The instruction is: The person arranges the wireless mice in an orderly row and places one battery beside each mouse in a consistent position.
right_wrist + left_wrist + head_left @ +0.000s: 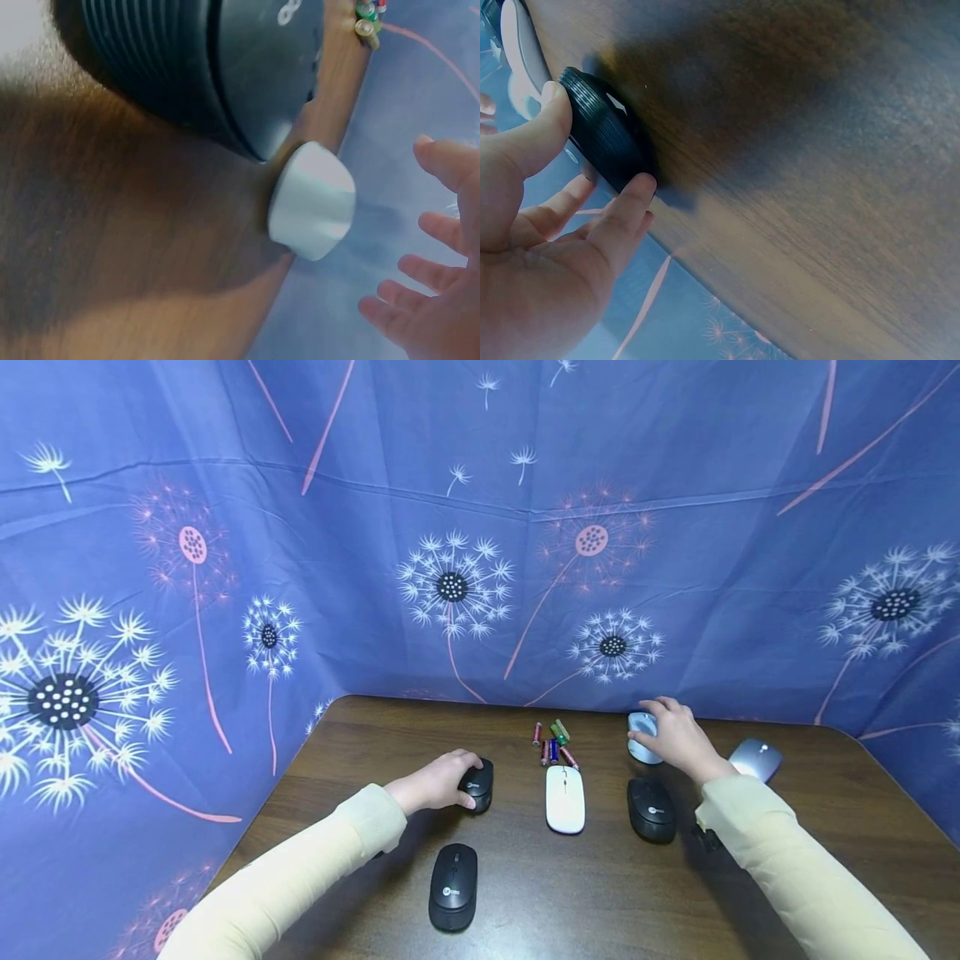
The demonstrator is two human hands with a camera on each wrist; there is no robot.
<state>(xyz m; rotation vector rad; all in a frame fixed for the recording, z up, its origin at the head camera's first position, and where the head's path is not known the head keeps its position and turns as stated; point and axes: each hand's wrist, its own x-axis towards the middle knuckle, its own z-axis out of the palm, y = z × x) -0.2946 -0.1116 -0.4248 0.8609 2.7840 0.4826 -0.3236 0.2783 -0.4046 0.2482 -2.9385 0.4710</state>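
My left hand [438, 781] holds a black computer mouse [480, 783] on the left half of the brown table. In the left wrist view its thumb and a fingertip lie at opposite edges of that mouse [604, 124]. My right hand [684, 739] is above a pale blue mouse [642, 752] near the table's back edge. The right wrist view shows its fingers spread, apart from the pale mouse [313, 202], with nothing between them. Close to the right wrist are another black mouse [651, 810] and a silver-grey mouse [756, 760].
A white mouse [565, 800] lies mid-table, with several small batteries [554, 750] in red, blue and green just behind it. One more black mouse [453, 887] lies at the front. Behind the wooden table [540, 893] hangs a blue dandelion-print cloth [360, 577].
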